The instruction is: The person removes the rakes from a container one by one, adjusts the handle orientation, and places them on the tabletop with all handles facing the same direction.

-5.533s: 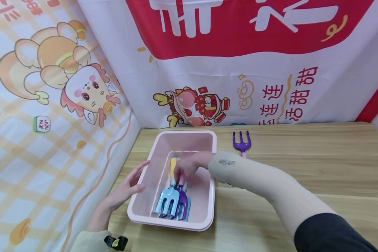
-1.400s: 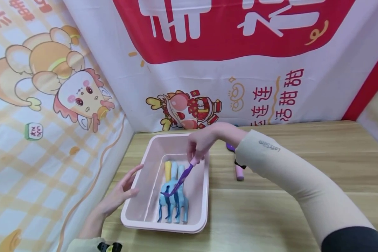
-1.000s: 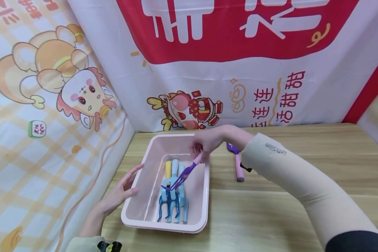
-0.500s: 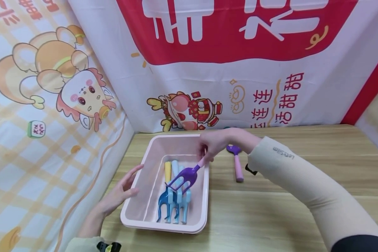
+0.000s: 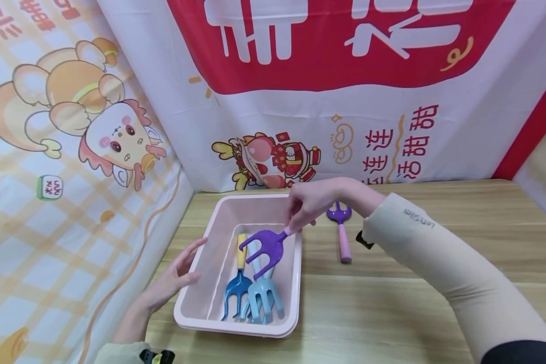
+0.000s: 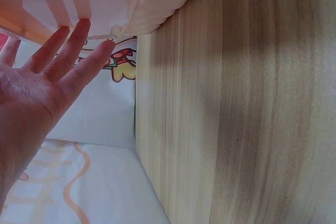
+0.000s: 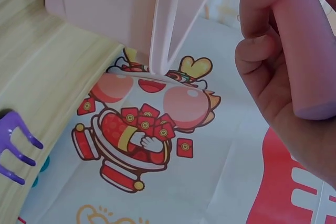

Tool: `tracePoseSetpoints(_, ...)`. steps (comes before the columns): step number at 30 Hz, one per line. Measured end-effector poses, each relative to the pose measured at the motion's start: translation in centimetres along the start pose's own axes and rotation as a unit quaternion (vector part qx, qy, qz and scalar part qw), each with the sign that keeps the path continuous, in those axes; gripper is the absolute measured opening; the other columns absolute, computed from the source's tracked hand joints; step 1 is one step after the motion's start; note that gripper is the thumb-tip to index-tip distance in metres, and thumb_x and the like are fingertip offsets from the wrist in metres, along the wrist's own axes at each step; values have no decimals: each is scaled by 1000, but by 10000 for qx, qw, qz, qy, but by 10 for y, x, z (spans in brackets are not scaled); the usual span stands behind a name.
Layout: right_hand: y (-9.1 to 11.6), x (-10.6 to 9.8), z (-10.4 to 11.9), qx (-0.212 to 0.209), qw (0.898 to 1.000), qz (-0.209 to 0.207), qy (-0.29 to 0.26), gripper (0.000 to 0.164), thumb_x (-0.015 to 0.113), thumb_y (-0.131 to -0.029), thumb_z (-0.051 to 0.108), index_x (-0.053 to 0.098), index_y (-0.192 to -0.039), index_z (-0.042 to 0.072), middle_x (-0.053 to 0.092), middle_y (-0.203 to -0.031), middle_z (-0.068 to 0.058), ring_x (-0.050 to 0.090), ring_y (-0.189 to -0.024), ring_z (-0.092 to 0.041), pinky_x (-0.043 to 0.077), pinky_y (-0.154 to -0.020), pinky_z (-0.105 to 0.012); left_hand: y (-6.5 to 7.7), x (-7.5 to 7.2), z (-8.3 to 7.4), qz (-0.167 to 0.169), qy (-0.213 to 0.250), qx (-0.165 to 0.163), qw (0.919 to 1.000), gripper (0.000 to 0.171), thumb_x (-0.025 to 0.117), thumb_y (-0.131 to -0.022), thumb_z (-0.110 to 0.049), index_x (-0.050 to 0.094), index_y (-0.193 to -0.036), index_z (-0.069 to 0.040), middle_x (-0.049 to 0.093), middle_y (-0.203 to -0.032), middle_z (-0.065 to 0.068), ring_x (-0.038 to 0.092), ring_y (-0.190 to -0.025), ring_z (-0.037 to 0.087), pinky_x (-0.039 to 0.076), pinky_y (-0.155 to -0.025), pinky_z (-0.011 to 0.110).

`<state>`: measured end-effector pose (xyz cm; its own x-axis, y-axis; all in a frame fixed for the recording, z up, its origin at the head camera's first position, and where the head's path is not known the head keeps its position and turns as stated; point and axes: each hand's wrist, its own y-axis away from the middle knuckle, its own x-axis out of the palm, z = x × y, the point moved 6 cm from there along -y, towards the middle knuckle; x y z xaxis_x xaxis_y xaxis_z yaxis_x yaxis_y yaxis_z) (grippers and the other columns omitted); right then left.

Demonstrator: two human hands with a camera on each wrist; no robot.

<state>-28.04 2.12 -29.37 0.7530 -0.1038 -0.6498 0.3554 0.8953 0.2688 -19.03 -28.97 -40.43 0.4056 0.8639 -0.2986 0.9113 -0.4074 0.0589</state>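
My right hand [image 5: 313, 201] grips the pink handle [image 7: 310, 56] of a purple garden hand fork [image 5: 269, 248], holding it over the right side of a pink plastic tub [image 5: 236, 326]. The fork's tines point left and down. Beneath it in the tub lie a dark blue hand fork [image 5: 238, 284] with a yellow handle and light blue forks [image 5: 263, 289] that overlap one another. My left hand [image 5: 175, 275] is at the tub's left wall, fingers extended and spread. In the left wrist view its fingertips [image 6: 83, 27] meet the outside of the wall.
Another purple fork [image 5: 343, 237] with a pink handle lies on the wooden table [image 5: 391, 313], right of the tub. Printed cloth [image 5: 264, 101] hangs behind the table, and a second cloth panel [image 5: 73, 227] stands along the left side.
The purple fork has come up from the tub in my right hand and turned its flat face upward. The light blue forks have shifted right, apart from the dark blue one. My left hand stays put.
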Motion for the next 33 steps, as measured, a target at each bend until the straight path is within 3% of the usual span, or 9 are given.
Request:
tracePoseSetpoints(6,12,-4,-6,-50,9998,-197,14,11,72,-89,27,76,-90,18,68,-73,-3,56,-59,-14,47,-55,-26,-1,1,0,5,7,-13,10000,71,57,-96,-5,21,-155,-18,25,-153,27,49,-121,8,46,-92,31)
tracePoseSetpoints(17,45,-10,-14,-468,9955,-797,-216,9,70,-91,22,74,-94,15,65,-75,-3,52,-60,-15,43,-54,-25,-1,1,0,-30,-59,-98,9999,71,57,-96,-7,21,-155,-19,23,-154,25,46,-123,5,44,-93,28)
tracePoseSetpoints(24,69,-8,-29,-40,9920,-1061,-681,12,68,-92,23,72,-97,13,64,-79,-7,58,-63,-22,49,-55,-29,-1,0,1,-60,-87,-105,9999,70,57,-96,-7,22,-155,-19,24,-153,27,47,-122,7,44,-93,29)
tracePoseSetpoints(33,100,-6,-50,19,9856,-1613,-516,12,66,-94,28,72,-100,20,64,-78,-6,56,-64,-20,47,-52,-29,0,1,-1,-62,-50,4,10000,69,55,-96,-4,21,-155,-16,23,-153,30,48,-121,6,45,-92,29)
